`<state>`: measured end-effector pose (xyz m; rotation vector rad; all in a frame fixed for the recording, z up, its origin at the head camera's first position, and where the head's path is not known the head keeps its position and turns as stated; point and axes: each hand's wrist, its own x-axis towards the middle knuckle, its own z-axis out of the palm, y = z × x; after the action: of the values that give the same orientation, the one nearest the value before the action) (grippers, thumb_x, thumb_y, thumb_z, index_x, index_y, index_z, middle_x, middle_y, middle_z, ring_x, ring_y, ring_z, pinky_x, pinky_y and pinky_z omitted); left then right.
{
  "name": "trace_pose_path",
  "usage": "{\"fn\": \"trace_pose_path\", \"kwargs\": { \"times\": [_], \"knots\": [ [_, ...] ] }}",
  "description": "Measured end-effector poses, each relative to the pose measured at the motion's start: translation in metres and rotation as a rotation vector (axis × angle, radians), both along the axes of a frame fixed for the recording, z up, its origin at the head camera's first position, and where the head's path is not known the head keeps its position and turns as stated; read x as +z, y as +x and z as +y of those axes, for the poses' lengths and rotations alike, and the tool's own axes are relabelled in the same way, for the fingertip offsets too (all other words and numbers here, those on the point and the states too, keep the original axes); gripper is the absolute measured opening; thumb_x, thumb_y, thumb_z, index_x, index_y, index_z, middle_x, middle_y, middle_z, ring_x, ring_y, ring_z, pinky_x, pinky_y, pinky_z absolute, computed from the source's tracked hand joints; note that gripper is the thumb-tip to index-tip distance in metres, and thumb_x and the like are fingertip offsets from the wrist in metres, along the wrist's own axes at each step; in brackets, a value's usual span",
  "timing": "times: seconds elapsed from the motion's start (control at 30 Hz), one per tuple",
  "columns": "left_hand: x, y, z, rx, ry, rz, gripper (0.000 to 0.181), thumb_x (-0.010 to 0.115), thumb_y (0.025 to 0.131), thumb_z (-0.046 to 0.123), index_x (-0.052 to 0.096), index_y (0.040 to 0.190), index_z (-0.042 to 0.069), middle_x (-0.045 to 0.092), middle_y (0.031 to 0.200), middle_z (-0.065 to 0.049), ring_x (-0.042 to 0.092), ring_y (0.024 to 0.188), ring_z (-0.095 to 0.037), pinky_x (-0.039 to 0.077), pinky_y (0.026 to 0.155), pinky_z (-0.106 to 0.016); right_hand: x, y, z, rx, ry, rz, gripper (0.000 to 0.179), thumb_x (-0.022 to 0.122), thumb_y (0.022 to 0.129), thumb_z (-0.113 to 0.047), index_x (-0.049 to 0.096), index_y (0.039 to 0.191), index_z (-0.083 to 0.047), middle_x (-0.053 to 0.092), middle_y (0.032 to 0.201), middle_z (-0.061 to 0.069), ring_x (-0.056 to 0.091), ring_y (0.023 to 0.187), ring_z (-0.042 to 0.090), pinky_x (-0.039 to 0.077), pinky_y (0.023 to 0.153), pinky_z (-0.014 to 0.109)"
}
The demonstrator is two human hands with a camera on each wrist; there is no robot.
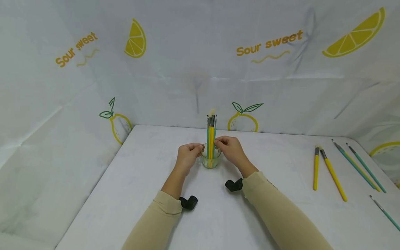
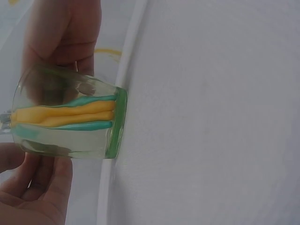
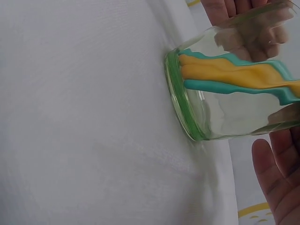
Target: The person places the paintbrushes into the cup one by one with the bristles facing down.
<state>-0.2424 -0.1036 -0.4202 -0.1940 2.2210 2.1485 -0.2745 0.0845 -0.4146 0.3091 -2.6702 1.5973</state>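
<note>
A clear glass cup (image 1: 210,163) with a greenish base stands upright on the white table. Several paintbrushes (image 1: 210,133) stand in it, bristles up, with yellow and teal handles. The left hand (image 1: 188,155) pinches the cup's rim from the left, thumb and fingertips together. On the opposite side, the right hand (image 1: 232,148) has its thumb and fingertips at the rim, close beside the brushes. Both wrist views show the handle ends resting near the base, bent-looking through the glass (image 2: 84,140). In the right wrist view, the right hand's lower fingers (image 3: 265,159) extend outside the glass.
To the right lie loose brushes: two yellow ones (image 1: 316,170), several teal and yellow ones (image 1: 356,165), and a teal one (image 1: 387,215) near the edge. Black wrist devices (image 1: 189,202) sit by both sleeves. A lemon-printed white sheet (image 1: 187,69) hangs behind the table.
</note>
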Motion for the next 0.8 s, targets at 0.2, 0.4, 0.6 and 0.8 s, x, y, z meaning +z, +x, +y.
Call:
{"fn": "trace_pose_path", "kwargs": {
  "times": [0.2,0.4,0.6,0.8],
  "knots": [
    [0.0013,0.0008,0.0001,-0.001,-0.006,0.002,0.021,0.064,0.096,0.018,0.073,0.106,0.002,0.072,0.109,-0.01,0.069,0.099,-0.017,0.059,0.089,-0.027,0.002,0.0029,-0.0002,0.014,0.019,-0.007,0.027,0.058,0.099,-0.028,0.072,0.111,-0.008,0.071,0.092,0.008,0.06,0.083,0.021,0.052,0.071,0.029],
    [0.0023,0.0016,0.0007,-0.003,-0.007,0.009,0.02,0.064,0.096,0.017,0.073,0.106,0.002,0.073,0.109,-0.01,0.069,0.099,-0.017,0.059,0.088,-0.027,0.0044,0.0055,0.0001,0.022,0.015,-0.01,0.026,0.058,0.1,-0.027,0.072,0.111,-0.008,0.071,0.093,0.009,0.059,0.083,0.021,0.052,0.071,0.028],
    [0.0026,0.0016,0.0015,0.002,-0.006,0.006,0.02,0.064,0.096,0.017,0.073,0.106,0.002,0.073,0.109,-0.01,0.068,0.099,-0.018,0.059,0.088,-0.027,0.0033,0.0052,0.0018,0.036,-0.032,-0.037,0.027,0.058,0.1,-0.026,0.071,0.112,-0.006,0.071,0.096,0.01,0.063,0.087,0.023,0.057,0.077,0.03],
    [0.0019,0.0017,0.001,0.006,-0.005,-0.001,0.02,0.064,0.096,0.016,0.073,0.106,0.001,0.072,0.109,-0.01,0.068,0.1,-0.018,0.059,0.089,-0.027,0.0012,0.0033,0.0054,0.063,-0.095,-0.066,0.03,0.057,0.1,-0.026,0.069,0.12,-0.006,0.071,0.107,0.012,0.065,0.097,0.023,0.06,0.082,0.032]
  ]
}}
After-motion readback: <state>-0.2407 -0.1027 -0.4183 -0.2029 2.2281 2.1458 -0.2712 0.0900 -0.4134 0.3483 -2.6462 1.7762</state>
